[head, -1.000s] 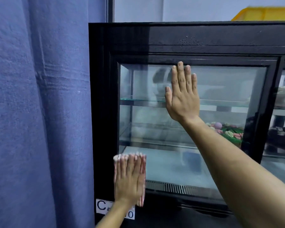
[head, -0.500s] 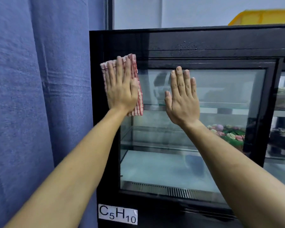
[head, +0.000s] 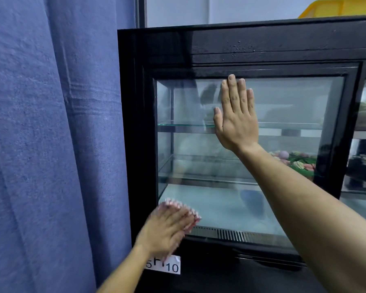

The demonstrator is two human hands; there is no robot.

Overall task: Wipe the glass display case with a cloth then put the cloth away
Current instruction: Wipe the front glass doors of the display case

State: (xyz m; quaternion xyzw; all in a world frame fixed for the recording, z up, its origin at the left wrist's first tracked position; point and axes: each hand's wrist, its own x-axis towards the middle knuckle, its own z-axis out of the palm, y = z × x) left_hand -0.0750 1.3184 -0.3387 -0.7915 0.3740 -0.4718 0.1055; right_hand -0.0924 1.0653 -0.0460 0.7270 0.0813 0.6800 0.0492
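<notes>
A blue curtain (head: 51, 123) is seen hanging at the far left, well to the left of the fingers of both hands, just beside the black frame (head: 135, 144) of the glass display case (head: 294, 106). Low at the pane's bottom-left corner, the left hand (head: 167, 227) is laid flat and blurred, its fingers (head: 182, 214) stretched out and pressed over a red-and-white checked cloth (head: 195, 216), which is pinned against the glass rather than gripped; only the cloth's edge is shown, peeping out past the fingertips. Just below that hand, a white label (head: 169, 266) is stuck on the case's base, partly covered by the wrist. Right of the left fingers, a slotted metal vent (head: 237, 235) is run along the case floor. Higher up and to the right, the right hand (head: 237, 123) is spread flat against the upper pane, fingers (head: 232, 92) straight and together, nothing held, their tips at the top edge of the glass. A glass shelf (head: 184, 124) is crossed behind that palm. Further right of those fingers, colourful decorated food (head: 298, 162) is displayed on a lower shelf, and a yellow bin (head: 338, 7) is perched on top of the case, above and right.
</notes>
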